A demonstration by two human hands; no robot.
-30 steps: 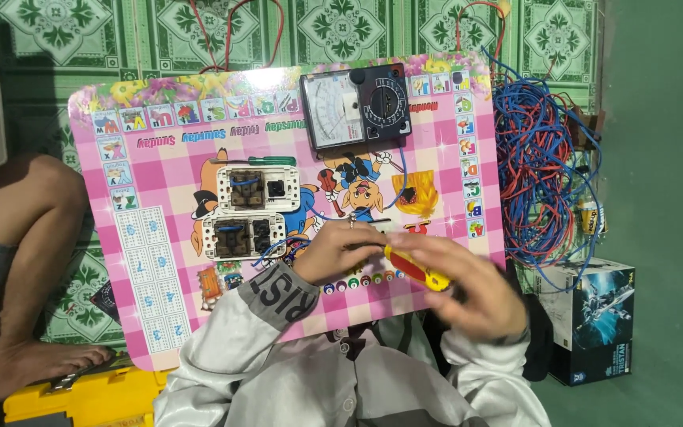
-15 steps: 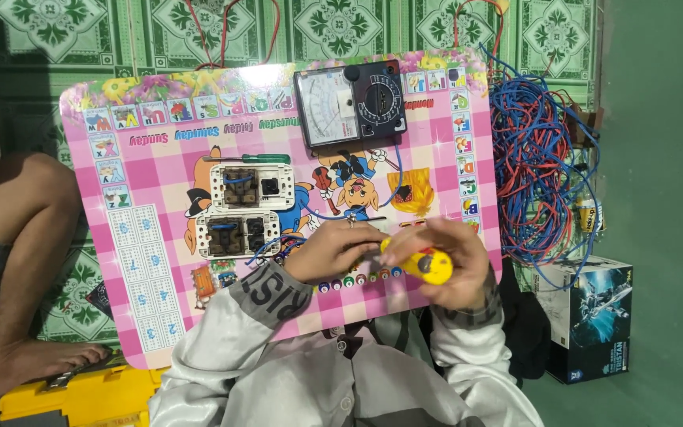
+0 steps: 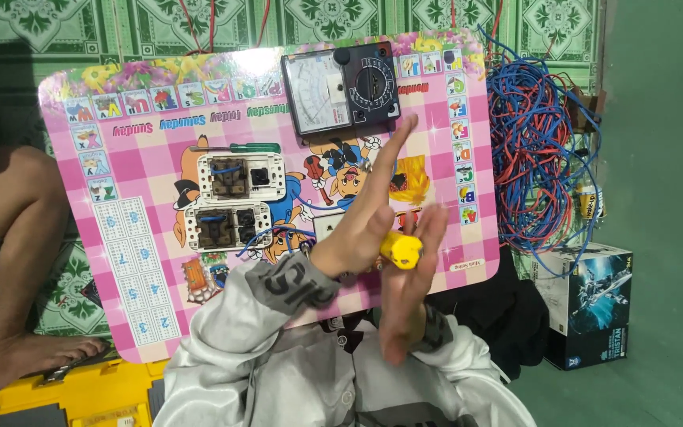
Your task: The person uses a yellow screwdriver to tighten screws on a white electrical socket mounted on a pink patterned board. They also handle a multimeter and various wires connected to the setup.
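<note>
Your head camera looks steeply down, fairly close, at the pink board [image 3: 144,237] over your lap. It is the only view.

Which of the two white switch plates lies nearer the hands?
The lower plate, beside the left hand's sleeve; the upper plate sits just under the green screwdriver.

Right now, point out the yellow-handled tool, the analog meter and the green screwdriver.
yellow-handled tool [image 3: 401,251], head view, on its yellow butt end.
analog meter [image 3: 343,88], head view, mid-face.
green screwdriver [image 3: 254,147], head view, on its green handle.
</note>
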